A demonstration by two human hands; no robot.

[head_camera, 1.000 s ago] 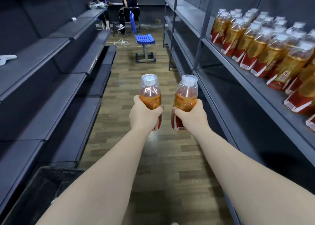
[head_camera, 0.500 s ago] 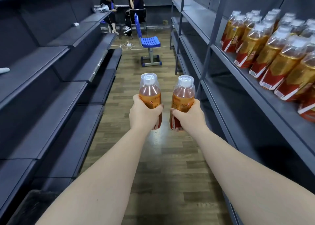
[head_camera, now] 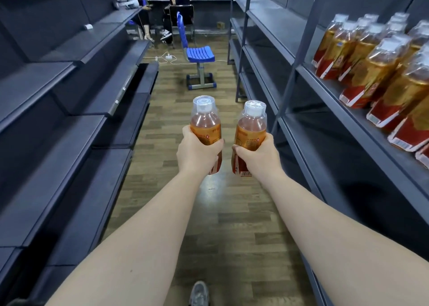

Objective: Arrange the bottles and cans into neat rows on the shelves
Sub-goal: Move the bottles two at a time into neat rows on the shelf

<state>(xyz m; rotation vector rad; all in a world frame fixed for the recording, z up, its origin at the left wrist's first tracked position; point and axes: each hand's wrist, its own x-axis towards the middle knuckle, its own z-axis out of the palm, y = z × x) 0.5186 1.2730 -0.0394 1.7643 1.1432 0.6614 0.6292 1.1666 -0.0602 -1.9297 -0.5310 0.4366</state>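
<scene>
Your left hand [head_camera: 197,153] grips one bottle [head_camera: 206,123] around its labelled middle, fingers curled round the far side and thumb wrapped in front. Your right hand [head_camera: 258,158] grips a second bottle [head_camera: 251,125] the same way. You hold both out in front of you at arm's length over the wooden floor [head_camera: 232,213] of the aisle, just beside each other but apart. Each one's long axis runs roughly upright, white cap on top; the caps lean slightly away from each other while the bases sit closer together. On the shelf [head_camera: 343,110] to your right, more bottles [head_camera: 362,57] stand caps-up in rows. A blue chair [head_camera: 198,54] stands farther down the aisle.
</scene>
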